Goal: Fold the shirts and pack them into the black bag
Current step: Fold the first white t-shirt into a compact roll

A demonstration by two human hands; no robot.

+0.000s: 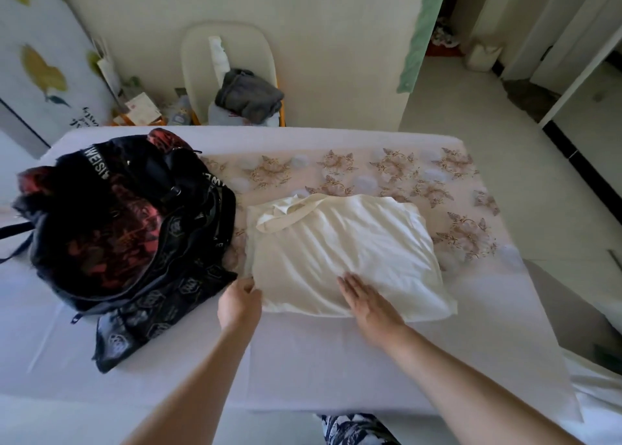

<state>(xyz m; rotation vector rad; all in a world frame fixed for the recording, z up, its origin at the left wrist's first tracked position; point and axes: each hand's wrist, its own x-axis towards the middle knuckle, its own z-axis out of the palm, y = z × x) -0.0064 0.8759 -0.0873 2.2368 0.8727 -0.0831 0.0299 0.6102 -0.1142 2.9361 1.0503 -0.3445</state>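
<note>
Cream cotton, folded into a plump rectangle, lies in the middle of the bench [303,360]: this is the shirt [343,252], its collar end turned toward the far side. It rests partly on a pale runner [420,175] stitched with gold flowers and partly on the plain white cover beneath. The right hand [368,301] lies flat on the shirt's near edge, fingers straight and spread, palm down, gripping nothing. The left hand [240,298] is at the shirt's near left corner, fingers curled at the cloth's edge; whether it actually pinches the fabric I cannot tell. Just beside that hand, to the left, sits the black bag [134,242], its mouth gaping upward, with dark red patterned cloth showing inside. The bag's printed side nearly touches the shirt's left edge. Beyond the bench, against the wall, a white chair [202,57] carries a crumpled grey garment [249,94].
</note>
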